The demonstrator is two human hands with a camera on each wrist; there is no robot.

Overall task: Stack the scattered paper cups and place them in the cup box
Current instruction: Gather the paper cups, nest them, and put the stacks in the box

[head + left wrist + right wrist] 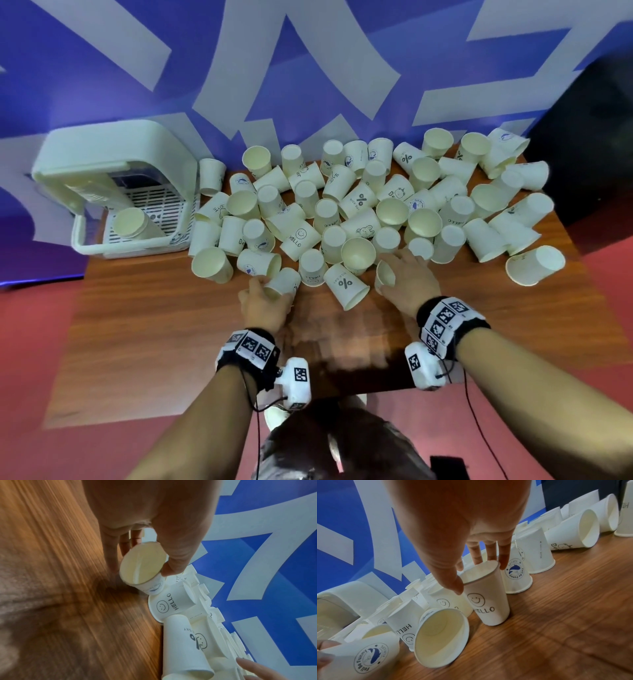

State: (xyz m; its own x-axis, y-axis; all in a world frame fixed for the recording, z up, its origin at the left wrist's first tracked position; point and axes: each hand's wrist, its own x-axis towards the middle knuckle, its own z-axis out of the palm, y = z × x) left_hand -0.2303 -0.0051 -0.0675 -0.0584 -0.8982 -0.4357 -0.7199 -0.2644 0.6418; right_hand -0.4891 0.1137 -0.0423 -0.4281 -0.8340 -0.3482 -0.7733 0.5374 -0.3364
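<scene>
Left hand grips a whale-print paper cup on its side, just above the wooden table. Right hand pinches the rim of an upright HELLO cup. Cup box stands open at far left, one cup inside.

Dozens of white paper cups, upright, upturned and tipped, crowd just right of the open white cup box; one cup lies inside.

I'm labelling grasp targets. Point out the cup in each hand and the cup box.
White paper cup in left hand (142, 566), left wrist view: its inside.
White HELLO paper cup at right hand (485, 601), right wrist view: printed side.
White plastic cup box (102, 150), head view: lid.
</scene>
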